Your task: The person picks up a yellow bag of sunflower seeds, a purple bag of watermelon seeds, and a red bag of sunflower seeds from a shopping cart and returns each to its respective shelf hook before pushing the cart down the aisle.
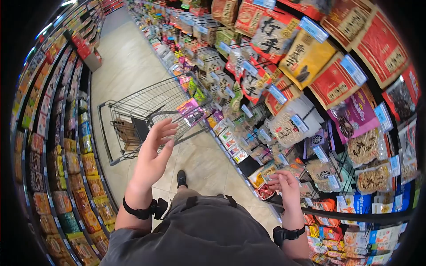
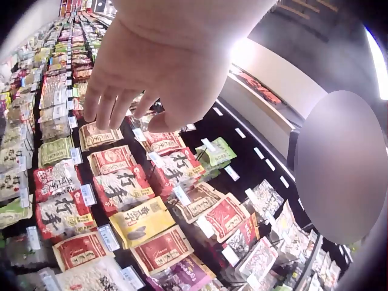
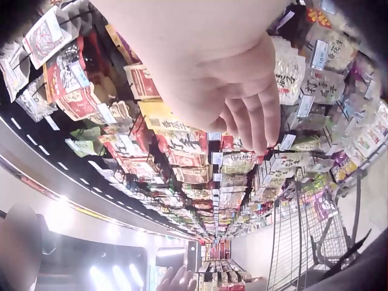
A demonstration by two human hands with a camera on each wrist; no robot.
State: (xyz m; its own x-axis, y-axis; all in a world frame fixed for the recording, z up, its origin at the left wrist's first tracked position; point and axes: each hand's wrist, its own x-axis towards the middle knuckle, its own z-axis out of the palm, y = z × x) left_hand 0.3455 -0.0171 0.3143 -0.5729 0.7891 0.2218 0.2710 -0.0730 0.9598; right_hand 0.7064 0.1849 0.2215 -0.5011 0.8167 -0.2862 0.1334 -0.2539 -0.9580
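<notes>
My left hand [image 1: 153, 153] is raised in front of the shopping cart [image 1: 133, 99], its fingers extended and nothing in it. The left wrist view shows the same hand [image 2: 154, 79] from the palm side, fingers loose, overlapping the hanging snack bags. Lower down, my right hand [image 1: 286, 190] is held out beside the shelf of packaged foods, fingers slightly bent and holding nothing. In the right wrist view this hand [image 3: 242, 85] has relaxed fingers in front of bags. A purple bag [image 1: 191, 111] shows at the cart's far right end. Brown folded material [image 1: 126, 134] is at its near left.
Hanging bags, including a yellow bag [image 1: 306, 57] and a red bag [image 1: 381, 46], fill the right-hand rack. Shelves of packets [image 1: 91, 164] line the left side. A tiled aisle floor [image 1: 128, 48] runs between them, past a red display box [image 1: 86, 51].
</notes>
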